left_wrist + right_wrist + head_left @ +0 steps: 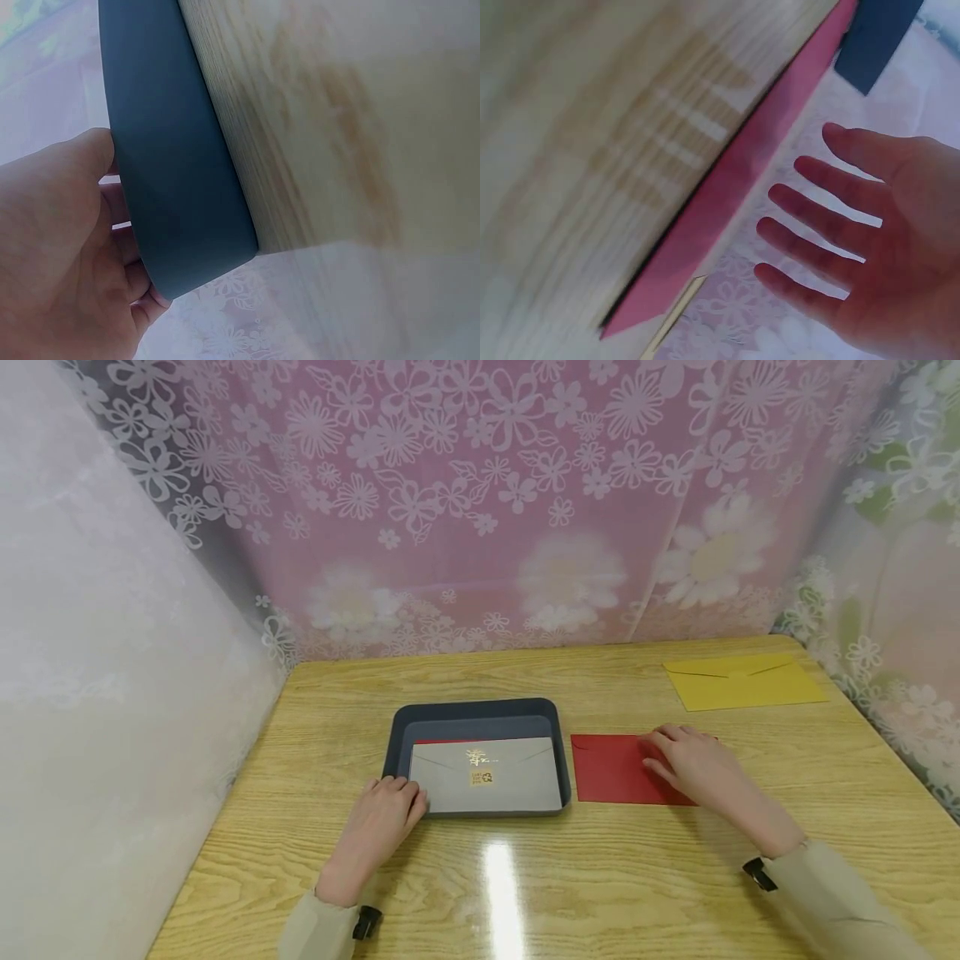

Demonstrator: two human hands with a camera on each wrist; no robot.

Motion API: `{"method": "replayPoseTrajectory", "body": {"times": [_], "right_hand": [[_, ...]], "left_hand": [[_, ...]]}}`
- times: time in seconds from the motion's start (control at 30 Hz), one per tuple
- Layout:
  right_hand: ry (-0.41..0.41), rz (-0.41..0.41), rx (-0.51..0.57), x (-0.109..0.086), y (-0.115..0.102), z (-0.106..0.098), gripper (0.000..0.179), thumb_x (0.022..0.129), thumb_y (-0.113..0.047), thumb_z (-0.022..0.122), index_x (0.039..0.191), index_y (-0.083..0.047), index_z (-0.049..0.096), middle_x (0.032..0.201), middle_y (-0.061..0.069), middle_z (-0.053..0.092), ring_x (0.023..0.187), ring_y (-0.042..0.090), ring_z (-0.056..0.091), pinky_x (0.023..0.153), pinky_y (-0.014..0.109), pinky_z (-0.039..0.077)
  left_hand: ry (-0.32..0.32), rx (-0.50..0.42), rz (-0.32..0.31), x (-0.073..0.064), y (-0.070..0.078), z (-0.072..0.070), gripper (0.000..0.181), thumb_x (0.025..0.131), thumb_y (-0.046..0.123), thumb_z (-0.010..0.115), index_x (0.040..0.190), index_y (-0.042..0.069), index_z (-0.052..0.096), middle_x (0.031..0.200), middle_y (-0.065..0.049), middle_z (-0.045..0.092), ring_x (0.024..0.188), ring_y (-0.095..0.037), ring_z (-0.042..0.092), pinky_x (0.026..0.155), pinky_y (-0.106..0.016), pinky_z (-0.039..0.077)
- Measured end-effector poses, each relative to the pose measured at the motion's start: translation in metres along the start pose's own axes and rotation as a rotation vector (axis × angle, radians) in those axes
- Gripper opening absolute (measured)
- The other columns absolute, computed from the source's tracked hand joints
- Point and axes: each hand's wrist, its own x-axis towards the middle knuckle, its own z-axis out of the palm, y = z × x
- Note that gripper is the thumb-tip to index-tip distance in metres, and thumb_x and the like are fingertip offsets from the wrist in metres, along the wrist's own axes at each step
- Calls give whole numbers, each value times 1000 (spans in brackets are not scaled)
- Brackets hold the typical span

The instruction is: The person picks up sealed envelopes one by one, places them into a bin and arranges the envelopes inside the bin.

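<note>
My left hand (377,817) holds the front left corner of a dark grey tray (480,708), fingers bent over the rim. Close up in the left wrist view, the thumb meets the rim of the tray (172,150). Inside the tray lies a white envelope (521,777) with gold print, and a red edge (450,742) shows behind it. To the right of the tray, my right hand (693,767) is over a red envelope (609,770). The right wrist view shows that hand (870,232) with spread fingers, apart from the red envelope (712,195).
A yellow envelope (750,685) lies at the back right of the wooden table (337,693). Flower-patterned curtains (465,527) hang behind the table, with more cloth along both sides.
</note>
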Motion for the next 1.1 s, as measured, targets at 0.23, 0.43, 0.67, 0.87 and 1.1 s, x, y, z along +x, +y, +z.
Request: {"method": "replayPoseTrajectory", "body": {"times": [0.23, 0.43, 0.67, 0.87, 1.1], "right_hand": [[-77, 36, 4, 13, 11, 9, 46, 85, -29, 82, 116, 2, 69, 107, 20, 63, 92, 38, 64, 76, 54, 55], [-95, 28, 25, 20, 14, 9, 46, 79, -28, 87, 107, 3, 68, 96, 14, 58, 78, 29, 59, 68, 45, 54], [-126, 31, 51, 20, 12, 7, 41, 78, -28, 87, 99, 0, 64, 91, 10, 53, 73, 23, 52, 62, 39, 50], [-135, 27, 105, 16, 12, 9, 40, 78, -28, 87, 89, -5, 57, 85, 6, 47, 72, 21, 44, 65, 36, 43], [-167, 51, 203, 13, 15, 4, 43, 81, -28, 84, 94, -4, 51, 78, 1, 48, 68, 15, 43, 62, 31, 39]], "left_hand": [[-10, 7, -2, 0, -1, 0, 40, 98, 17, 65, 63, 19, 45, 60, 7, 36, 59, -14, 36, 64, -28, 28], [1, 0, -1, 0, -1, 1, 41, 98, 17, 65, 63, 19, 43, 59, 7, 35, 58, -15, 35, 64, -28, 27], [2, -2, 1, 1, -1, 1, 41, 98, 17, 65, 63, 19, 43, 59, 8, 35, 58, -15, 35, 63, -27, 26], [1, -2, -1, 0, -1, -1, 40, 97, 16, 66, 63, 19, 45, 59, 7, 36, 58, -15, 35, 63, -28, 27], [-6, 8, 0, 1, 0, -1, 40, 98, 17, 65, 64, 18, 45, 59, 7, 37, 58, -14, 36, 62, -27, 27]]}}
